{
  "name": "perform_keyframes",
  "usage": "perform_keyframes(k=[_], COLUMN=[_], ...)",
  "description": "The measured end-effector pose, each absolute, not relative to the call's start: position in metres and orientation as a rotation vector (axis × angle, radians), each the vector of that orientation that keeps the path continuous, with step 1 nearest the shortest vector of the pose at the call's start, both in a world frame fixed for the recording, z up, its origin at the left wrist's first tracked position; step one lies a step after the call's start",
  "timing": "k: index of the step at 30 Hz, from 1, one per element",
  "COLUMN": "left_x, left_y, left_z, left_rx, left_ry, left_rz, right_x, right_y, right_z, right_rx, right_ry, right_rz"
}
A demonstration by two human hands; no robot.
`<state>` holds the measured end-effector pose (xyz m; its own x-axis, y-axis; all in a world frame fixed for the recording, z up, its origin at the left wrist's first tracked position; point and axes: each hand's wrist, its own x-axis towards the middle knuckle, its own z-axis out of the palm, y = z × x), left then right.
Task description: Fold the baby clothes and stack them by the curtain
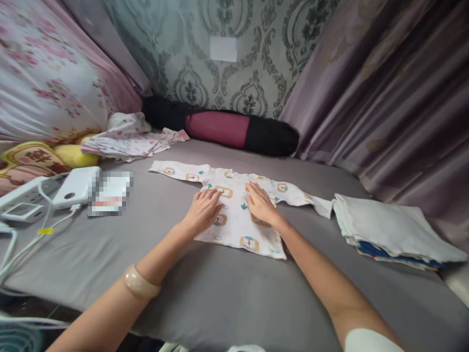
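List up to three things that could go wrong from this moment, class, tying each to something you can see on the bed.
1. Both the left hand and right hand press flat on the printed baby shirt; sliding them could bunch it on the grey sheet.
2. Its right sleeve ends right beside the folded stack; pulling that sleeve may disturb the pile.
3. The white cables at the bed edge could snag the left arm.

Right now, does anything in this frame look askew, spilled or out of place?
Nothing is spilled or damaged. Both hands, left hand and right hand, press flat on the printed baby shirt. The only untidy spot is a crumpled floral cloth behind; the folded stack sits neat.
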<state>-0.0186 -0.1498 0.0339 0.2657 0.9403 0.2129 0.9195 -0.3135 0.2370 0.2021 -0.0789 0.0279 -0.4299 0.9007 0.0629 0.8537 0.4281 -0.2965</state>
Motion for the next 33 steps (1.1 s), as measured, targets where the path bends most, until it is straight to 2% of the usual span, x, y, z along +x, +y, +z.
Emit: perform_keyframes(k=[3, 7, 20, 24, 27, 33], left_x=[-0.013, -0.015, -0.029, -0.024, -0.008, 0.028], left_y=[-0.166, -0.174, -0.168, -0.151, -0.122, -0.052], left_z=[0.026, 0.013, 0.011, 0.024, 0.03, 0.005], left_rx=[2.57, 2.572, 2.536, 2.582, 2.55, 2.546], left_ry=[1.514, 1.487, 1.508, 1.447, 1.531, 1.728], left_rz=[0.397, 0.302, 0.153, 0.251, 0.361, 0.334], right_x=[0.219, 0.223, 0.223, 0.223, 0.217, 0.203], right_y=[-0.126, -0.166, -0.176, -0.162, -0.133, -0.062], right_z=[0.026, 0.026, 0.024, 0.035, 0.039, 0.026], right_rx=[-1.518, -1.444, -1.462, -1.418, -1.521, -1.808], right_ry=[-2.558, -2.654, -2.658, -2.648, -2.509, -2.319], right_rz=[0.355, 0.387, 0.379, 0.44, 0.33, 0.176])
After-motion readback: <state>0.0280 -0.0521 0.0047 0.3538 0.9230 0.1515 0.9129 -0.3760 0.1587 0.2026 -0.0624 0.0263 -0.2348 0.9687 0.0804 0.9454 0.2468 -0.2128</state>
